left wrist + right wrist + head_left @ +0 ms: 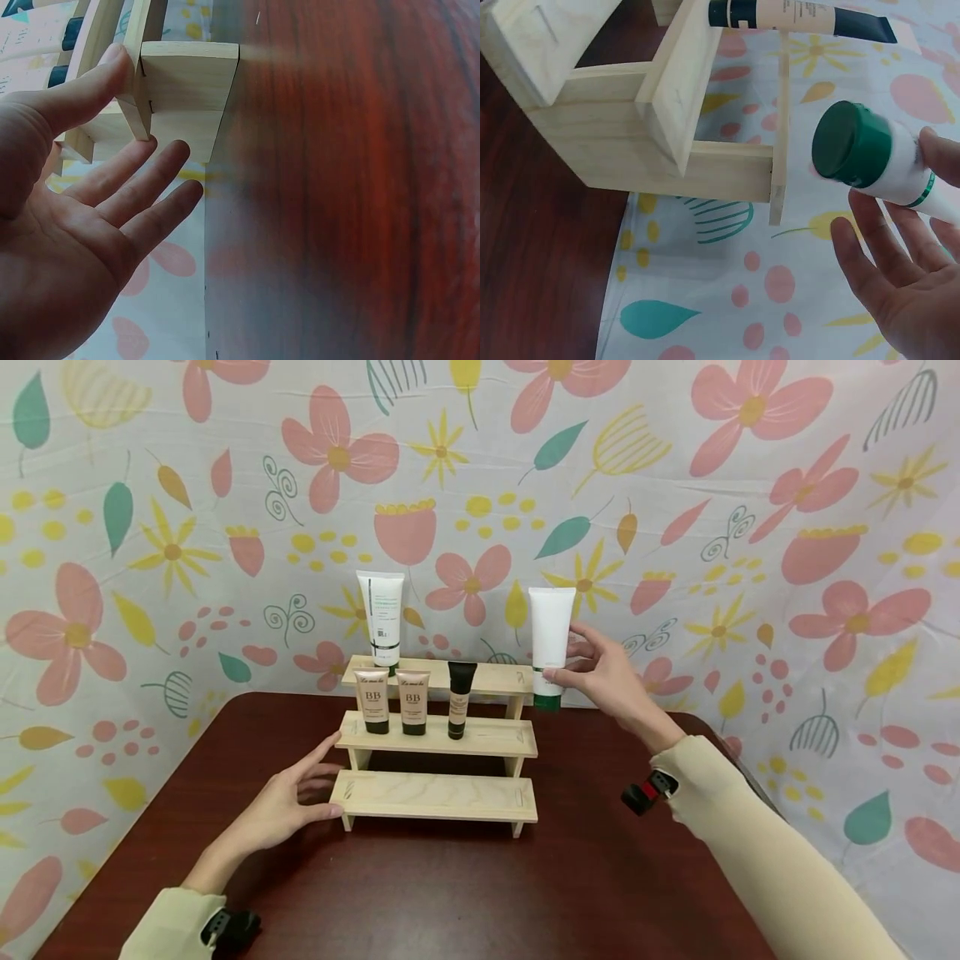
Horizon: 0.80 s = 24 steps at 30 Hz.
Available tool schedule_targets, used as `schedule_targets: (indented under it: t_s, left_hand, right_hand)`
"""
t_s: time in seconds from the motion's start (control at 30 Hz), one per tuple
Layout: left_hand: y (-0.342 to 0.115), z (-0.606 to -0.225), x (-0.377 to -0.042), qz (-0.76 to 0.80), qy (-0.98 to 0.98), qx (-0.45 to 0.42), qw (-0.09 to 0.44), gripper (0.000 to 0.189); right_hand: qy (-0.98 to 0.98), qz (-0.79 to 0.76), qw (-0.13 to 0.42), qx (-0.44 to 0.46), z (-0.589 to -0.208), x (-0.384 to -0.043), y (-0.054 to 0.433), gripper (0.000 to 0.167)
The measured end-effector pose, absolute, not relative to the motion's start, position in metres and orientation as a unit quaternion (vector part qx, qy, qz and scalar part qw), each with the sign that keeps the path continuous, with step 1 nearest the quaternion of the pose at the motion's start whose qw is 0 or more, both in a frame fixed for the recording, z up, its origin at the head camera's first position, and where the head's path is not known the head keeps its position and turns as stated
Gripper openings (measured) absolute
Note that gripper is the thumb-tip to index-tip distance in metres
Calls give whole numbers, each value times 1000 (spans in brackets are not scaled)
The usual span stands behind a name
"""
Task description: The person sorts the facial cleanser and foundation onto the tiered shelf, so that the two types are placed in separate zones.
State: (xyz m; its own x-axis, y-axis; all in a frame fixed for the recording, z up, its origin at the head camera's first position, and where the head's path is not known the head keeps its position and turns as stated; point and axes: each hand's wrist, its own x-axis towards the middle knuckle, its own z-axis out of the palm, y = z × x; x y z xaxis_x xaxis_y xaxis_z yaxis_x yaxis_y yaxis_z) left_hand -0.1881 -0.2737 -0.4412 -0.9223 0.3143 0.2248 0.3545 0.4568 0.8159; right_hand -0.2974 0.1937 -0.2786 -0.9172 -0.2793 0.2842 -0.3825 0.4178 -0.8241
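A three-step wooden display rack (442,795) stands on the dark table. My right hand (606,681) pinches a white squeeze tube (552,622), green cap (853,144) down, between thumb and fingers. It holds this tube upright beside the right end of the top step. At the rack's left side is my left hand (279,803), fingers extended and thumb (90,86) against the wood. Another white tube (385,614) stands on the top step at left. On the middle step are two beige BB cream tubes (372,702) and a slim black-topped tube (460,700).
The reddish-brown table (450,893) runs back to a flower-patterned cloth (465,460) hanging behind the rack. Each wrist carries a black strapped device (649,791) over a cream sleeve (757,843). The rack's lowest step bears no tubes.
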Motion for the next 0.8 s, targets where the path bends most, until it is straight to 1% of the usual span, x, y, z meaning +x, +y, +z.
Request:
schedule_targets:
  t_s: [0.07, 0.17, 0.27, 0.47, 0.57, 0.8]
  left_hand:
    - [-274, -441, -188, -482, -854, -195, 22, 105]
    - [-274, -441, -188, -481, -855, -195, 23, 105]
    - [-274, -442, -188, -481, -854, -195, 24, 105]
    - [-275, -443, -189, -486, -851, -198, 22, 105]
    - [-275, -444, -190, -486, -851, -197, 21, 105]
    - [-276, -446, -190, -488, -851, -194, 21, 104]
  right_hand:
    - [-827, 523, 43, 201, -278, -302, 189, 79]
    - [-807, 552, 37, 204, -277, -309, 182, 74]
    - [-790, 571, 44, 218, -275, -317, 174, 69]
    - [-778, 582, 60, 230, -270, -330, 157, 65]
    - [-777, 582, 59, 235, -268, -335, 147, 64]
    - [-772, 575, 45, 267, -266, -349, 123, 53]
